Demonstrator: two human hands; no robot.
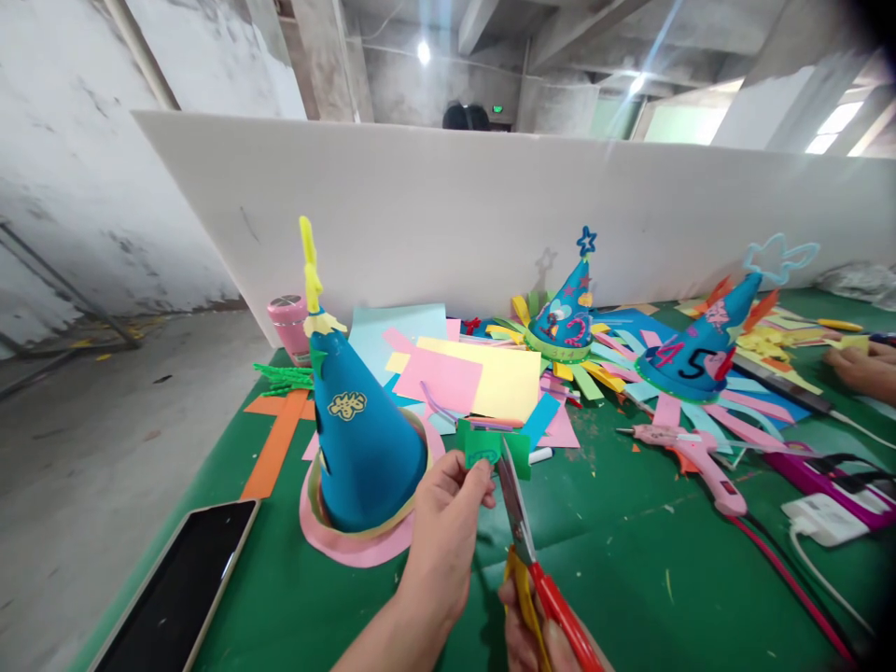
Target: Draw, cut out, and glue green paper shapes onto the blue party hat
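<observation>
Between thumb and fingers, my left hand [454, 509] pinches a small piece of green paper [516, 455] with a dark outline drawn on it. My right hand [528, 627] grips scissors [518, 513] by their red and yellow handles. The scissor blades point away from me and meet the paper just right of my left fingers. Close to my left hand stands a blue paper cone hat [368, 439] with a pink brim, a gold-outlined patch and a yellow pipe-cleaner top. Pink paper [441, 378] and yellow paper [514, 373] lie behind the hands.
A phone [178, 588] lies at the left table edge. Two decorated blue hats [564, 322] [707, 345] stand further back. A pink glue gun [693, 457] and a purple power strip [833, 476] with cables lie right. Another person's hand [864, 369] is at far right. A white board [420, 215] borders the back.
</observation>
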